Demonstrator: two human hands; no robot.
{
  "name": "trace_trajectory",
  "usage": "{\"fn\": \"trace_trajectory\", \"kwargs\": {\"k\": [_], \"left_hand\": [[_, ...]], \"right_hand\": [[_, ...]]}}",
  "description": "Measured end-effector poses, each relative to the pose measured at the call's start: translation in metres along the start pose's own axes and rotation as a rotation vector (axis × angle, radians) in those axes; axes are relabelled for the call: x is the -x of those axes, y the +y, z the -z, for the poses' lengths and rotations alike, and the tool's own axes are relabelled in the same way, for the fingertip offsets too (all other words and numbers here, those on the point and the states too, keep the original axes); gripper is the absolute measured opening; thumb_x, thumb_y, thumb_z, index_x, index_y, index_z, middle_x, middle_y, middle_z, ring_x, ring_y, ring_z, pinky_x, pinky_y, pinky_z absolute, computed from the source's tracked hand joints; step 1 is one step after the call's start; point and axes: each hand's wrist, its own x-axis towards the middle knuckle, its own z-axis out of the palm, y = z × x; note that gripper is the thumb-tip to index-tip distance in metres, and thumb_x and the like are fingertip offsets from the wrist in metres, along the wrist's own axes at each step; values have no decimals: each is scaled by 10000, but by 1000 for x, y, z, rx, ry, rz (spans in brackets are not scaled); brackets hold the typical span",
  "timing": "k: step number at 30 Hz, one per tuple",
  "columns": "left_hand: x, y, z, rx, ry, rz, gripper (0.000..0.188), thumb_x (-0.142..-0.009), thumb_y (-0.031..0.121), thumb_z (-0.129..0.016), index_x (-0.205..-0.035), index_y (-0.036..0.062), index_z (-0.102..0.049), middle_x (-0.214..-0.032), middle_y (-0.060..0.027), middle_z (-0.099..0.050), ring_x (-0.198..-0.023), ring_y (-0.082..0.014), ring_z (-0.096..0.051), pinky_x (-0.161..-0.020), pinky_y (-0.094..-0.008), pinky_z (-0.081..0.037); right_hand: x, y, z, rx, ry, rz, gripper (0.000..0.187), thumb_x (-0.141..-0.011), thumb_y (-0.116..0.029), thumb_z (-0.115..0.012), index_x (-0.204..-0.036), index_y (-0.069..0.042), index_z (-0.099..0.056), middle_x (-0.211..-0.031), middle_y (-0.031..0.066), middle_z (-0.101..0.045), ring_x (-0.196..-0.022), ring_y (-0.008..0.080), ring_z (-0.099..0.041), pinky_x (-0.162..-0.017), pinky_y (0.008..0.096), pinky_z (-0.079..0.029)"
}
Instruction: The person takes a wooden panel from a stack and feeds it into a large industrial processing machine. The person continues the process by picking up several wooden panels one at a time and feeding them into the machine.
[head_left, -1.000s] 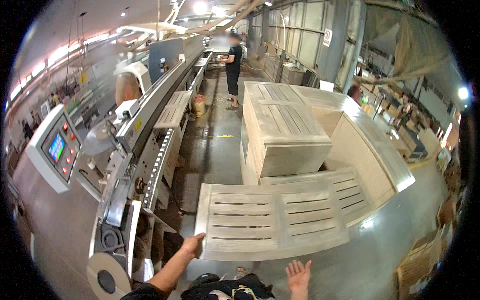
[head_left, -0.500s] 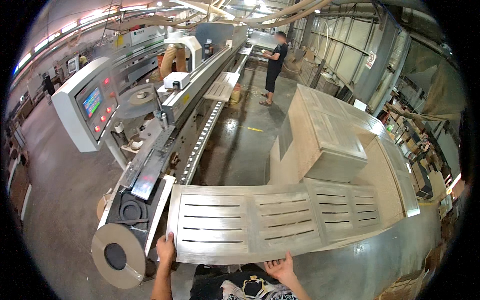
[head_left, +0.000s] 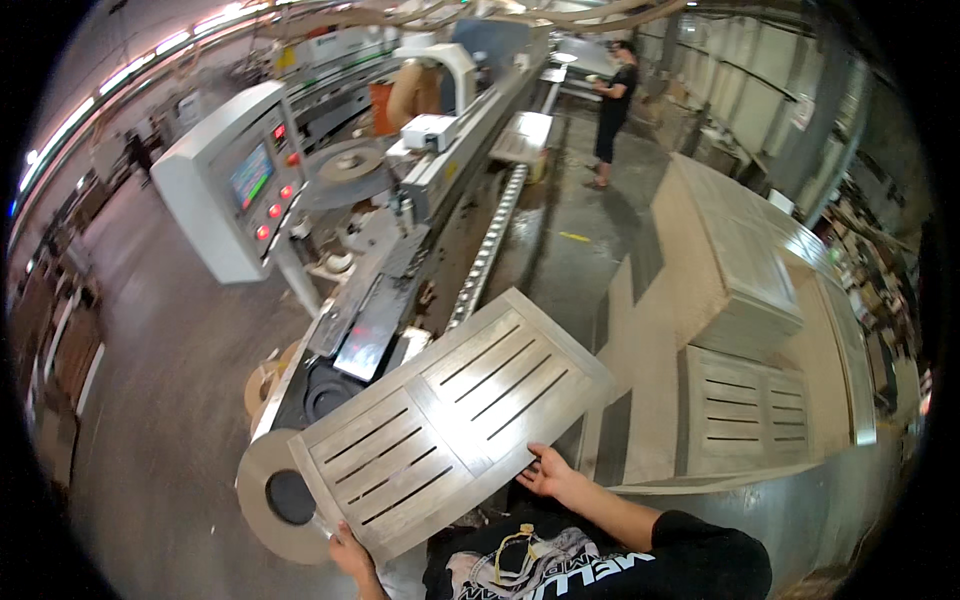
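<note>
A slotted wood-grain panel (head_left: 440,425) is held tilted in front of me, with two groups of parallel slots. My left hand (head_left: 350,552) grips its near left corner, the thumb on top and the other fingers mostly hidden below. Along the near edge, my right hand (head_left: 545,472) holds the panel with its fingers underneath. The panel's left part hangs over a roll of banding tape (head_left: 262,500) on the machine's end. A similar slotted panel (head_left: 745,410) lies on the stack to the right.
An edge-banding machine (head_left: 430,185) with a lit control box (head_left: 215,185) runs away from me on the left, beside a roller rail (head_left: 490,245). Tall panel stacks (head_left: 740,270) stand on the right. Another person (head_left: 612,110) stands at the far end.
The panel has come off the stack at right, swung leftward and tilted, its right end now farther away. Both hands moved with it. My view has turned left.
</note>
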Motion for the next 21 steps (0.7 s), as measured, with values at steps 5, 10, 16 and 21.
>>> {"fn": "trace_trajectory", "kwargs": {"k": [5, 10, 16, 21], "left_hand": [[24, 19, 3, -52, 193, 84, 638, -919, 516, -610, -1004, -115, -642, -928, -292, -665, -856, -408, -631, -806, -466, -477], [38, 28, -12, 157, 211, 157, 634, -924, 514, -608, -978, -117, -637, -903, -269, -667, -830, -377, -623, -798, -452, -471], [52, 47, -52, 17, 333, 307, 566, -964, 432, -589, -907, -131, -619, -853, -231, -666, -738, -275, -613, -718, -420, -491], [55, 56, -82, 437, 251, 437, 533, -999, 414, -542, -1006, -117, -590, -960, -202, -656, -842, -280, -631, -769, -398, -516]], "right_hand": [[-31, -24, -63, 146, -82, -42, 485, -970, -359, -549, -1361, -96, -437, -1417, 88, -457, -1255, 293, -447, -1096, 470, -348], [-62, -48, -125, 272, -169, -69, 518, -963, -352, -579, -1397, -117, -420, -1424, 121, -443, -1289, 297, -427, -1122, 465, -317], [-113, -89, -164, 320, -252, -109, 714, -925, -456, -628, -1458, -66, -358, -1480, 147, -387, -1318, 311, -392, -1140, 435, -282], [-172, -134, -166, 184, -289, -1, 903, -856, -564, -676, -1514, -78, -293, -1564, 134, -289, -1406, 310, -298, -1168, 415, -223]]}}
